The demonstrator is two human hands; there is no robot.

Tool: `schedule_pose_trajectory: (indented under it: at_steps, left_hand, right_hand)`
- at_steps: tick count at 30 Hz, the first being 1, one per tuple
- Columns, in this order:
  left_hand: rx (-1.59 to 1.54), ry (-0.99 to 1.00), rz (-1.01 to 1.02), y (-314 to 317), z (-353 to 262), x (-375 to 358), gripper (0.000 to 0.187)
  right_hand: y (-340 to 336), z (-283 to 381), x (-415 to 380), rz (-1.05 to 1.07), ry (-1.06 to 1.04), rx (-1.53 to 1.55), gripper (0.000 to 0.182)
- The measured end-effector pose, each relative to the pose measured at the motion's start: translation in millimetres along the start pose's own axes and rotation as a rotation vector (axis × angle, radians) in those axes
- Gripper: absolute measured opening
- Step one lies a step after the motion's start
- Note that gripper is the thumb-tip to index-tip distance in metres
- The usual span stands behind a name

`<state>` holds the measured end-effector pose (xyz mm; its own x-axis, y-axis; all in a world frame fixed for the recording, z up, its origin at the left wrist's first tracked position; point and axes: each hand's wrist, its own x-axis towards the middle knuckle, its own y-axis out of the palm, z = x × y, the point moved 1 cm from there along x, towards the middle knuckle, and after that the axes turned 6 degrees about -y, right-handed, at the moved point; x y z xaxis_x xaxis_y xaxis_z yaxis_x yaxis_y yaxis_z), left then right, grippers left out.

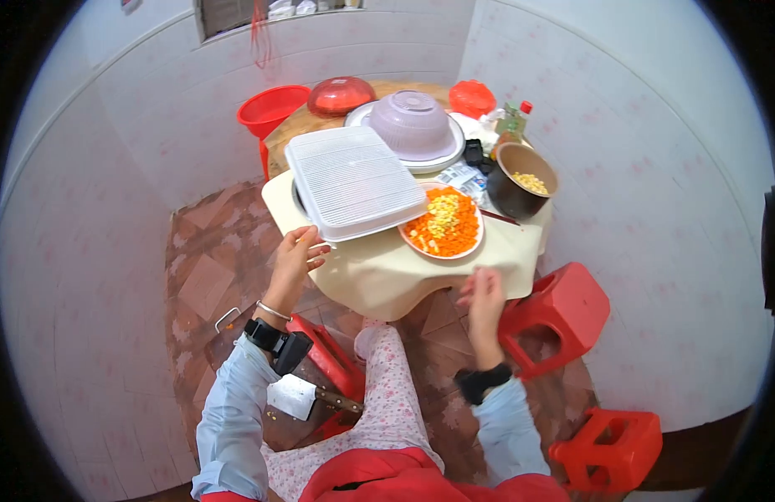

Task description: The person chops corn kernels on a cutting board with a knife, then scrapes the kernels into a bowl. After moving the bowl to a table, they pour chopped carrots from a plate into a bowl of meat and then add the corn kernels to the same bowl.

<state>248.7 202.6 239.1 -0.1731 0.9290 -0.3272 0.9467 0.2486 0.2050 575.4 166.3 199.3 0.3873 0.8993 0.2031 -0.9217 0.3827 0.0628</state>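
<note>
The left hand (297, 255) grips the near corner of a white slatted tray (350, 180), fingers curled around its rim; the tray rests tilted on the cream-covered table (379, 276) at about ten o'clock from the table's middle. The right hand (481, 293) hangs at the table's near edge, at five o'clock, fingers loosely spread and holding nothing, blurred. Just beside the tray, at its four o'clock, sits a plate of chopped carrot and yellow bits (444, 224), its edge tucked under the tray's corner. At two o'clock stands a dark pot (521, 180) with yellow pieces inside. Behind the tray, at twelve, an upturned pale colander (413, 124) lies on a white dish. A cleaver (308, 397) rests on a red stool (329, 360) by the person's left knee; another red stool (559, 314) stands at right
</note>
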Motion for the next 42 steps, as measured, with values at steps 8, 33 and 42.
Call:
schedule_pose_trajectory:
  at_steps: [8, 33, 42]
  left_hand:
    - [-0.214, -0.063, 0.172, 10.5, 7.4, 15.2, 0.036]
    - [0.139, 0.102, -0.157, -1.2, -44.3, 24.7, 0.053]
    - [0.357, 0.084, -0.113, 22.6, -75.4, 24.8, 0.044]
  right_hand:
    - [-5.4, -11.1, 131.3, 0.211, 0.335, -0.332, 0.052]
    - [17.7, -105.7, 190.5, 0.046, 0.318, -0.296, 0.070]
    - [25.4, -41.6, 148.6, 0.061, 0.222, -0.496, 0.066]
